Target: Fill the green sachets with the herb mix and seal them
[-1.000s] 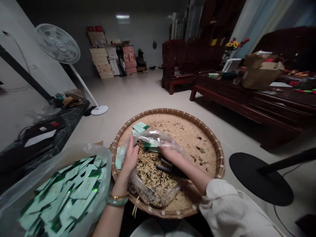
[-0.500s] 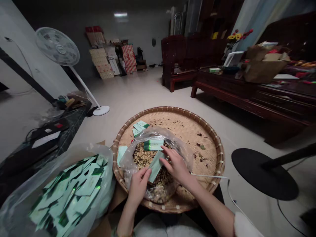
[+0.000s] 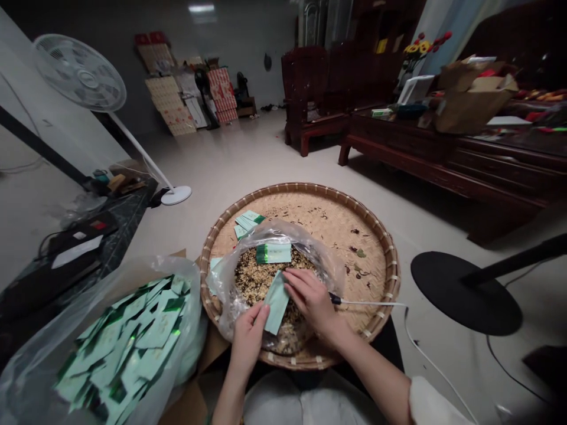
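A pale green packet (image 3: 277, 304) is held tilted between my hands, over a clear plastic bag (image 3: 230, 289) of dry, mixed brown and dark loose leaves or grains (image 3: 252, 274). My left hand (image 3: 249, 333) pinches its lower left edge between thumb and fingers. My right hand (image 3: 310, 298) grips the upper right edge. Another green packet (image 3: 279, 253) lies flat on the bag's contents. Beside my right wrist, a black cable end (image 3: 335, 299) with a white cord shows; whether the hand touches it is hidden. The bag rests in a round woven bamboo tray (image 3: 376, 254).
At left stands a large plastic bag (image 3: 181, 268) of many green packets (image 3: 155, 324). A few packets (image 3: 248, 221) lie on the tray's far left. A white fan (image 3: 82, 74), a black round base (image 3: 460, 292) and a dark wooden table (image 3: 425, 147) stand around.
The packet has turned more upright between my hands, and my right fingers have closed nearer its top edge. The view has shifted slightly, and the black cable end now shows.
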Action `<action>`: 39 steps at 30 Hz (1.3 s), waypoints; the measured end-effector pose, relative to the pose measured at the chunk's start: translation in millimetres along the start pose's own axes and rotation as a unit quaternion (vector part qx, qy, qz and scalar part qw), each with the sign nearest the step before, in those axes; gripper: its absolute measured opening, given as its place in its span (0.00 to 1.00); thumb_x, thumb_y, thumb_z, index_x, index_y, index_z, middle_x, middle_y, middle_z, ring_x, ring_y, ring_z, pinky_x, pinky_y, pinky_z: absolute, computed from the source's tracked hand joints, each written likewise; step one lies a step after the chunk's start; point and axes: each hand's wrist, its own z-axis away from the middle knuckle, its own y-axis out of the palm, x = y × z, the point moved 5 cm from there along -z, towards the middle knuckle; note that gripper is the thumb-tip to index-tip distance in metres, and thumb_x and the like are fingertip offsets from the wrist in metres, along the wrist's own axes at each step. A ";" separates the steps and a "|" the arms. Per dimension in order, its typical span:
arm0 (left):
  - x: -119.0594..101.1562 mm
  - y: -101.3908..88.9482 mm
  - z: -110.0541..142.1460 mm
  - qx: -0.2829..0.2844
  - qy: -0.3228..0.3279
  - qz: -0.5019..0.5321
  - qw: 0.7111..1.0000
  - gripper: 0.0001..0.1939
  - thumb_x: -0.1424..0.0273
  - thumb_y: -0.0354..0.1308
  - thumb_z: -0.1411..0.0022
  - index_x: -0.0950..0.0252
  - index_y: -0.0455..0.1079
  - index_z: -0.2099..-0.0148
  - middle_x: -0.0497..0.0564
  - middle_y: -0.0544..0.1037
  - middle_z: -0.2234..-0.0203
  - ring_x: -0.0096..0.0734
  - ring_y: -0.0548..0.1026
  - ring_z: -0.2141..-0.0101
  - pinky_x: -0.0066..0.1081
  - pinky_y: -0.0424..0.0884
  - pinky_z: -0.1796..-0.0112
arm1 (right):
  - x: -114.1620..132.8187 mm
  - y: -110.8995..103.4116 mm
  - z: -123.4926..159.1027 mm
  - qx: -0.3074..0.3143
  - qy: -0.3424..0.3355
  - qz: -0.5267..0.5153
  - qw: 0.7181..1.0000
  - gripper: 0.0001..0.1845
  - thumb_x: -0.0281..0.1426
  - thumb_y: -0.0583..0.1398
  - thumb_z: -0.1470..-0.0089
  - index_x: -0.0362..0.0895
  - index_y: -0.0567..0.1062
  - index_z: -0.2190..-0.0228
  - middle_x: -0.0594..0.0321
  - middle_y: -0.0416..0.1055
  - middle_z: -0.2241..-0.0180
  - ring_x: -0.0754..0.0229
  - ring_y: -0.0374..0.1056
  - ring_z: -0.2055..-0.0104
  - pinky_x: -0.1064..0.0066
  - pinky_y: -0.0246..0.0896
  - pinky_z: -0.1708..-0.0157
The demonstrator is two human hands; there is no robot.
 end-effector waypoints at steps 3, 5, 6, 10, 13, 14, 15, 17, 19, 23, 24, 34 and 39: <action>1.5 -1.6 -0.6 -0.011 0.009 -0.006 1.000 0.19 0.57 0.57 0.47 0.67 0.78 0.63 0.51 0.80 0.72 0.39 0.75 0.67 0.32 0.70 0.65 | -5.7 -2.7 -2.8 -0.005 0.047 -0.007 0.999 0.07 0.32 0.59 0.44 0.42 0.75 0.69 0.56 0.69 0.69 0.56 0.64 0.64 0.65 0.64 0.66; 8.2 -4.4 -1.9 -0.032 -0.001 0.003 0.999 0.18 0.57 0.59 0.49 0.67 0.78 0.64 0.52 0.80 0.72 0.38 0.75 0.68 0.32 0.70 0.66 | -5.1 -2.8 -4.9 0.026 0.051 -0.022 0.998 0.08 0.32 0.59 0.44 0.42 0.73 0.74 0.59 0.67 0.73 0.57 0.63 0.67 0.66 0.61 0.69; 13.2 -6.2 -2.7 -0.048 -0.015 0.016 0.999 0.19 0.57 0.60 0.50 0.67 0.78 0.64 0.52 0.80 0.72 0.37 0.75 0.70 0.31 0.71 0.68 | -3.2 -2.5 -5.7 0.046 0.045 -0.032 0.997 0.08 0.31 0.59 0.44 0.42 0.73 0.74 0.59 0.68 0.73 0.57 0.62 0.67 0.67 0.60 0.69; 32.0 -8.9 -4.6 -0.117 -0.069 0.160 0.978 0.23 0.56 0.64 0.54 0.69 0.76 0.61 0.53 0.80 0.73 0.31 0.75 0.74 0.29 0.72 0.71 | 8.4 -4.4 -5.4 0.081 0.028 -0.063 0.994 0.06 0.27 0.57 0.43 0.43 0.73 0.70 0.59 0.71 0.73 0.57 0.63 0.66 0.67 0.60 0.67; 35.5 -2.1 -3.7 -0.127 -0.090 0.271 0.950 0.25 0.56 0.66 0.56 0.69 0.76 0.60 0.55 0.80 0.68 0.34 0.76 0.70 0.32 0.75 0.69 | 16.3 -4.6 -2.5 0.087 0.018 -0.075 0.993 0.07 0.25 0.55 0.42 0.43 0.73 0.69 0.57 0.72 0.70 0.57 0.63 0.64 0.66 0.61 0.64; 35.4 0.4 -2.8 -0.127 -0.098 0.288 0.944 0.25 0.56 0.67 0.57 0.68 0.76 0.60 0.55 0.80 0.66 0.35 0.77 0.69 0.33 0.76 0.69 | 17.2 -3.6 -1.1 0.093 0.021 -0.080 0.992 0.07 0.26 0.55 0.42 0.43 0.73 0.69 0.57 0.72 0.69 0.57 0.63 0.63 0.65 0.61 0.63; 34.8 2.6 -1.7 -0.125 -0.104 0.297 0.941 0.25 0.57 0.67 0.57 0.68 0.76 0.60 0.56 0.80 0.64 0.35 0.77 0.68 0.34 0.76 0.69 | 16.5 -2.0 0.4 0.104 0.035 -0.088 0.990 0.07 0.27 0.55 0.42 0.43 0.73 0.69 0.57 0.72 0.69 0.57 0.64 0.63 0.66 0.62 0.63; 33.2 5.9 0.4 -0.111 -0.110 0.299 0.941 0.24 0.57 0.68 0.58 0.68 0.77 0.60 0.57 0.80 0.62 0.37 0.77 0.67 0.34 0.77 0.69 | 10.0 2.9 4.7 0.133 0.099 -0.117 0.979 0.08 0.30 0.55 0.42 0.43 0.73 0.71 0.60 0.70 0.73 0.60 0.63 0.68 0.69 0.61 0.67; 32.0 7.4 2.0 -0.086 -0.109 0.290 0.947 0.24 0.57 0.67 0.57 0.68 0.77 0.59 0.57 0.79 0.61 0.39 0.77 0.66 0.35 0.77 0.69 | 1.1 9.0 10.5 0.161 0.193 -0.177 0.952 0.10 0.34 0.55 0.42 0.43 0.71 0.72 0.65 0.66 0.76 0.64 0.60 0.74 0.73 0.60 0.73; 33.1 6.7 3.6 -0.035 -0.095 0.257 0.961 0.24 0.57 0.65 0.52 0.67 0.76 0.56 0.58 0.79 0.59 0.42 0.77 0.61 0.33 0.76 0.67 | -2.3 23.1 23.0 0.238 0.338 -0.380 0.827 0.18 0.46 0.58 0.48 0.43 0.72 0.68 0.65 0.66 0.73 0.64 0.61 0.73 0.74 0.64 0.75; 34.1 6.4 3.7 -0.023 -0.091 0.245 0.965 0.24 0.56 0.64 0.51 0.67 0.76 0.56 0.58 0.79 0.59 0.42 0.77 0.61 0.32 0.76 0.66 | -0.2 25.8 25.7 0.266 0.356 -0.421 0.791 0.21 0.48 0.60 0.51 0.43 0.72 0.66 0.64 0.67 0.72 0.63 0.62 0.71 0.72 0.65 0.73; 12.3 -12.6 2.6 -0.126 0.112 -0.062 0.984 0.20 0.60 0.54 0.40 0.66 0.73 0.51 0.59 0.77 0.54 0.46 0.72 0.51 0.45 0.64 0.48 | -16.3 16.9 32.5 0.296 0.316 -0.351 0.830 0.29 0.54 0.52 0.47 0.41 0.73 0.76 0.66 0.65 0.78 0.63 0.59 0.73 0.71 0.59 0.69; -12.8 13.2 16.6 -0.074 0.327 -0.321 0.886 0.28 0.74 0.58 0.44 0.63 0.62 0.40 0.58 0.69 0.44 0.48 0.65 0.48 0.49 0.62 0.48 | -12.0 24.2 32.7 0.291 0.281 -0.318 0.858 0.28 0.51 0.48 0.42 0.41 0.73 0.71 0.63 0.70 0.72 0.59 0.63 0.67 0.67 0.60 0.62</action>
